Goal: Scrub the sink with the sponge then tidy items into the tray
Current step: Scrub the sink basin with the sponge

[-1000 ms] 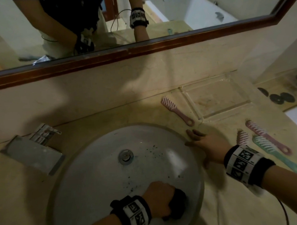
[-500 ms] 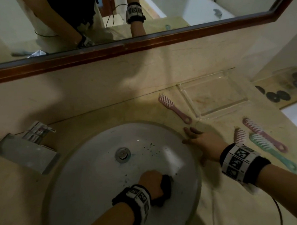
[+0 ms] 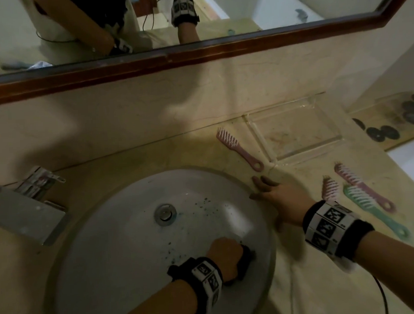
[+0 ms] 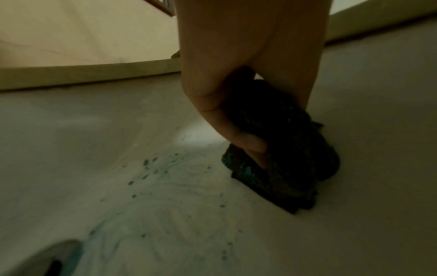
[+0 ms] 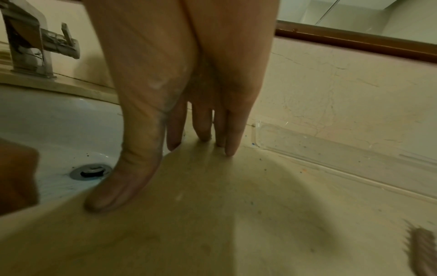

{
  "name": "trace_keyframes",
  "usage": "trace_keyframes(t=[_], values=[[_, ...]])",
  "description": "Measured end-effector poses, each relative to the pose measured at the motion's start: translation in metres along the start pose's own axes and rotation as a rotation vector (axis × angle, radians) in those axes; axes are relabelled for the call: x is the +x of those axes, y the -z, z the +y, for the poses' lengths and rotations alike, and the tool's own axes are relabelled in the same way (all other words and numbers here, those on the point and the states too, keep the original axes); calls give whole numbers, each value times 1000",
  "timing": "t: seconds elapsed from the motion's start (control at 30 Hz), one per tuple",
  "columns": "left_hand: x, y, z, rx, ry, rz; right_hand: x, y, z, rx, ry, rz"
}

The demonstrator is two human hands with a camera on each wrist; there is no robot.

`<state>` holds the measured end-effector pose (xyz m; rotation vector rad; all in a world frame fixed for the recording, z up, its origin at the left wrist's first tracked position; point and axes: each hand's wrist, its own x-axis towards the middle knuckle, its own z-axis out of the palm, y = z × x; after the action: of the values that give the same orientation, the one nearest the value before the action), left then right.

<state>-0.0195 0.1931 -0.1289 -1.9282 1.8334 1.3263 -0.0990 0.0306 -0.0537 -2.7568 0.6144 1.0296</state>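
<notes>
Since a second ago the sponge (image 3: 246,259) has been carried from the near wall of the sink (image 3: 124,231) a little up the right-hand side of the basin, and the right hand has been kept where it was. The dark sponge is clamped in the left hand (image 3: 225,255), thumb on one side and curled fingers on the other, and is pressed against the white basin wall, as the left wrist view shows (image 4: 281,149). Dark specks and faint bluish smears are seen on the basin between the sponge and the drain (image 3: 165,214). The right hand (image 3: 280,198) is laid flat on the countertop (image 3: 301,283) at the sink's right edge, fingers straight and slightly spread, thumb at the rim. Beyond its fingertips a pink brush (image 3: 239,149) lies just beside the clear tray (image 3: 262,140), which sits against the back wall. To the right of the hand a small pink brush (image 3: 329,188), a longer pink brush (image 3: 364,188) and a green brush (image 3: 374,210) lie close together on the counter. The faucet (image 3: 27,205) stands at the left of the sink, under the wood-framed mirror (image 3: 196,54).
</notes>
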Motion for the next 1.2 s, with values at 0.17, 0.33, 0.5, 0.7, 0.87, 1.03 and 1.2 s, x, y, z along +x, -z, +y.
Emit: trace_keyframes(t=[0.17,0.33,0.5,0.7,0.87,1.03,1.2], values=[[11,19,-21,-145,131,128,0,-1,3,12,1,16],[-7,14,7,-229,-128,166,1,-3,5,22,25,19],[6,14,20,-144,-62,141,3,-2,6,13,30,12],[34,22,-8,-36,143,131,3,-4,7,41,26,6],[37,41,-35,-136,230,291,5,-6,7,40,29,3],[11,41,7,-205,-37,326,6,-6,9,19,55,11],[26,33,24,-135,-32,283,8,-5,7,-17,54,9]])
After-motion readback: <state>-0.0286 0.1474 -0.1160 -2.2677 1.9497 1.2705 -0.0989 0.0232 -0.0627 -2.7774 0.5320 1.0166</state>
